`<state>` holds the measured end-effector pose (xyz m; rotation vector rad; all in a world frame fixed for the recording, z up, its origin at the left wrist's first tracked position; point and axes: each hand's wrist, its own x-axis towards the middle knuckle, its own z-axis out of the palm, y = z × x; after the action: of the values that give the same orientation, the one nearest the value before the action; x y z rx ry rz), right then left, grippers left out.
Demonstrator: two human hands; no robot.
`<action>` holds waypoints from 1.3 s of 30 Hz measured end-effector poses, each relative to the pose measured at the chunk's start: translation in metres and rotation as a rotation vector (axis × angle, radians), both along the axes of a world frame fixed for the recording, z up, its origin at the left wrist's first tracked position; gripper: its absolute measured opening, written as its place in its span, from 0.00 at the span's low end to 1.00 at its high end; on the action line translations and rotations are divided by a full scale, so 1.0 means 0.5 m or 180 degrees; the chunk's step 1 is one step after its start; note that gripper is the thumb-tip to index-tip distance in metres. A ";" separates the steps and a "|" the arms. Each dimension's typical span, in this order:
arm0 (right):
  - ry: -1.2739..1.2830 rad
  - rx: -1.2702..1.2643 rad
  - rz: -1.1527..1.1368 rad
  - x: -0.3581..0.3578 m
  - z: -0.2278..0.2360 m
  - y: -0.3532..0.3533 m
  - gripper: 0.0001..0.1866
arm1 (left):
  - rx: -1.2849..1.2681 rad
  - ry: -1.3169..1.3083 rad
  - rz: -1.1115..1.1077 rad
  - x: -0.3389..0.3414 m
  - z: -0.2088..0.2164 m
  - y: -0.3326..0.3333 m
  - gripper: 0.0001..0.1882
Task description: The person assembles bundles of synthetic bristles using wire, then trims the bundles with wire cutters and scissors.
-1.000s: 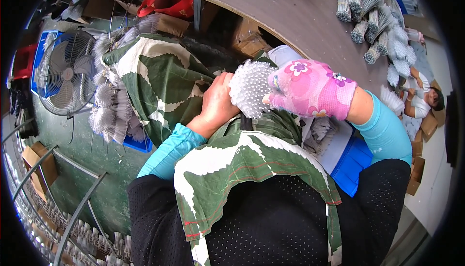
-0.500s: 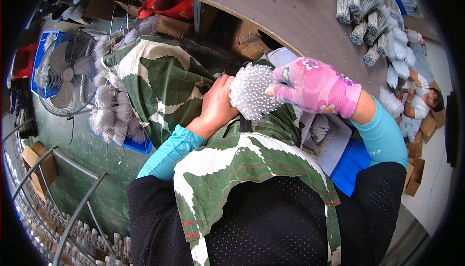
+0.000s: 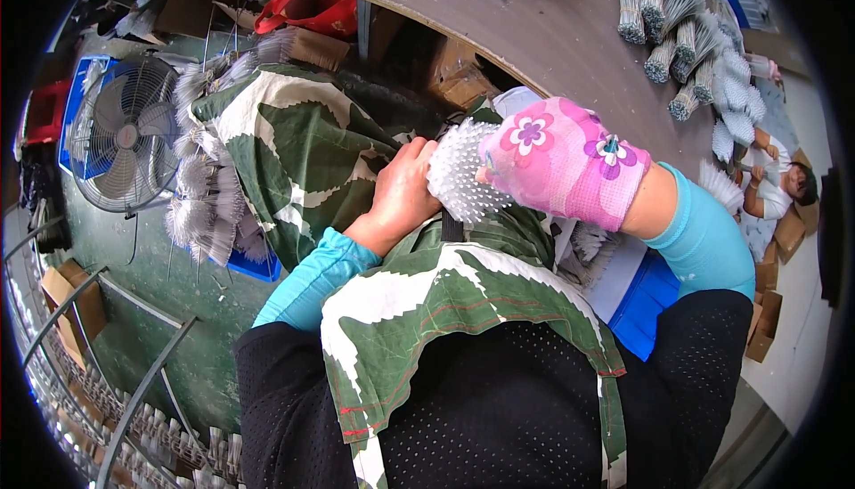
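Observation:
Over my lap, a round bundle of thin white-tipped brushes [image 3: 462, 171] stands with its dotted end facing up toward me. My bare left hand [image 3: 405, 188] is wrapped round the bundle's left side, fingers closed. My right hand [image 3: 527, 155], in a pink glove with flowers, lies against the bundle's right side. Its fingers are bent in among the white tips, a bare fingertip showing near the end, and its palm side is hidden. A camouflage apron [image 3: 481, 289] covers my lap under both hands.
A brown table [image 3: 552, 39] curves across the far side, with wire-stemmed brush bundles [image 3: 663, 8] at its right. To the left stand a floor fan [image 3: 127, 137] and hanging white brushes [image 3: 207, 204]. A blue bin [image 3: 646, 302] sits at my right; another person [image 3: 779, 182] is farther right.
My right hand has moved left and turned over the bundle, covering more of its right side. The left hand and the bundle have hardly shifted.

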<state>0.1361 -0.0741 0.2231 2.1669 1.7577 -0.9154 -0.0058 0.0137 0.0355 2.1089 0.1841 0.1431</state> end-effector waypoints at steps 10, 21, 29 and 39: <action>0.0916 -0.0166 -0.1448 0.062 0.005 -0.041 0.20 | -0.0264 -0.0496 0.0061 -0.006 -0.021 0.004 0.17; 0.2331 0.0839 -0.3699 0.045 -0.086 -0.128 0.22 | -0.1185 -0.0236 0.0006 -0.011 -0.026 0.013 0.17; 0.2413 0.0572 -0.3718 0.040 -0.131 -0.142 0.21 | -0.1519 -0.0035 -0.0048 -0.011 -0.045 0.022 0.18; 0.3095 0.1016 -0.3719 0.032 -0.153 -0.143 0.26 | -0.1972 0.0175 -0.0373 0.004 -0.021 0.036 0.23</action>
<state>0.1522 -0.1454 0.1466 3.2956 0.5856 -2.3534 -0.0040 0.0318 0.0248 1.5014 0.1168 -0.0412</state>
